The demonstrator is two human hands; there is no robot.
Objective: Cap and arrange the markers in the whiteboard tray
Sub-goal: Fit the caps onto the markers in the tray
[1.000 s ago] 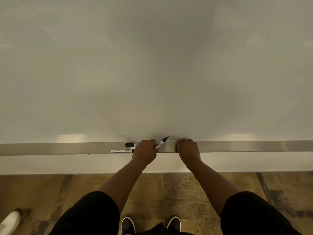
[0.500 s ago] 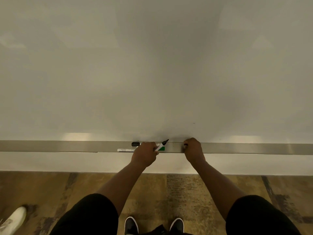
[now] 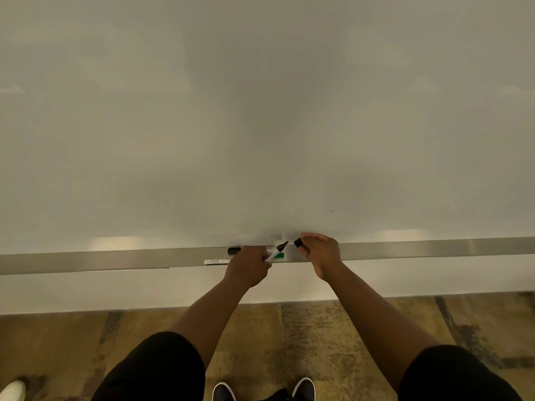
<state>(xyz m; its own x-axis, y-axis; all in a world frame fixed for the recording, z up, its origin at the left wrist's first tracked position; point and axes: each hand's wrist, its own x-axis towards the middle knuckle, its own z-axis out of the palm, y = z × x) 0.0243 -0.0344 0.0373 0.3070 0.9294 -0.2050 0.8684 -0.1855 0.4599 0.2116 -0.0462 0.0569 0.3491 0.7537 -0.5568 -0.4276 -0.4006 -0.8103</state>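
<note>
My left hand (image 3: 249,263) grips an uncapped black marker (image 3: 277,251), its tip angled up and to the right. My right hand (image 3: 320,251) pinches a black cap (image 3: 298,242) just right of that tip, a small gap between them. Both hands hover over the grey metal whiteboard tray (image 3: 115,260). In the tray, a capped black marker (image 3: 234,250) lies at the back and a white marker (image 3: 216,261) at the front, both partly hidden by my left hand. A green-capped end (image 3: 279,255) shows below the held marker.
The blank whiteboard (image 3: 260,111) fills the upper view. Below the tray is a white wall strip, then patterned carpet (image 3: 304,328). My black shoes (image 3: 303,389) stand at the bottom centre, and a white shoe (image 3: 11,390) is at the bottom left.
My right hand has lifted off the tray with the black cap and moved left toward the marker tip. My left hand keeps holding the marker in about the same spot.
</note>
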